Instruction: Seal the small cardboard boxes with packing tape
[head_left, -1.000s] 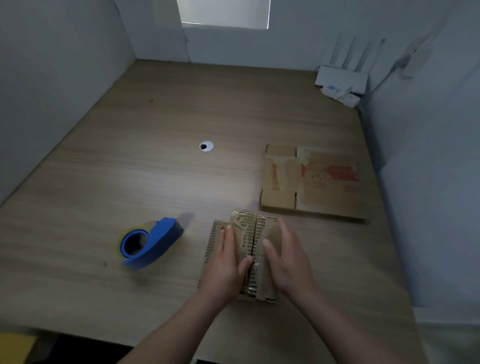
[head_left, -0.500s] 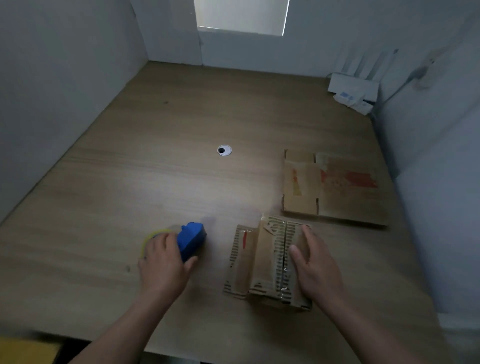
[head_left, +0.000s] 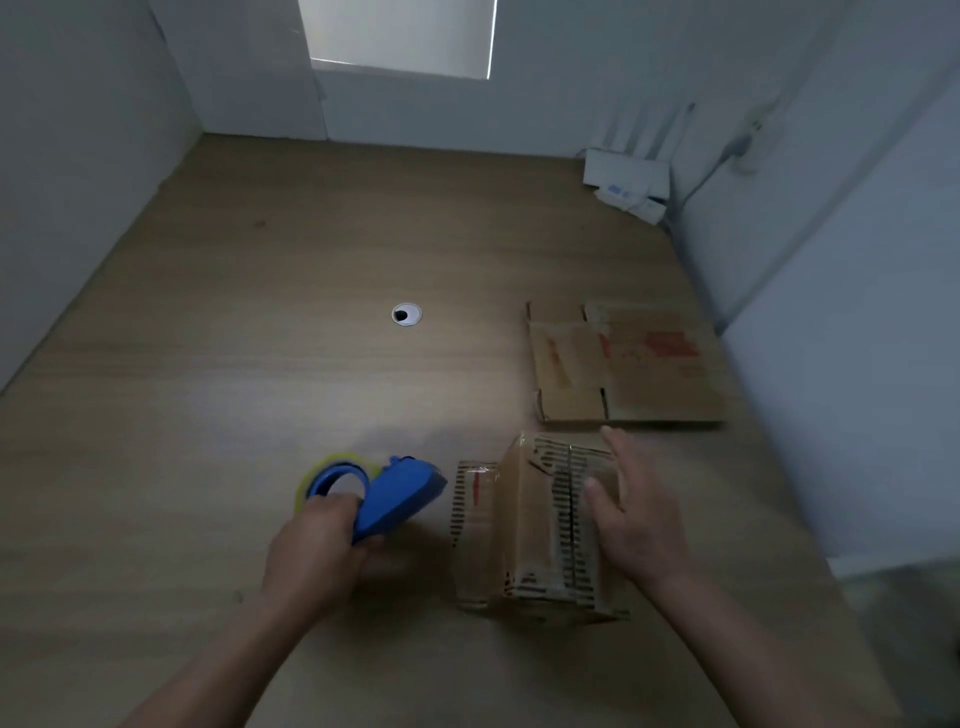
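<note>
Left hand grips blue tape dispenser; right hand, fingers straight, presses box flaps. Keep flaps pinned; start tape at seam's far end.

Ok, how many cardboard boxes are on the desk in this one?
2. One folded-up box sits near the front, with the right hand resting on it; one flattened box lies just behind it, farther right. No others show.

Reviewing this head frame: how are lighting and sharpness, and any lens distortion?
Head view: dim, lit mostly by the window at the back, with a pale sheen on the desk; the left hand and tape dispenser look slightly smeared, as does the red print on the flattened cardboard; wall edges splay outward, a wide-angle effect.
</note>
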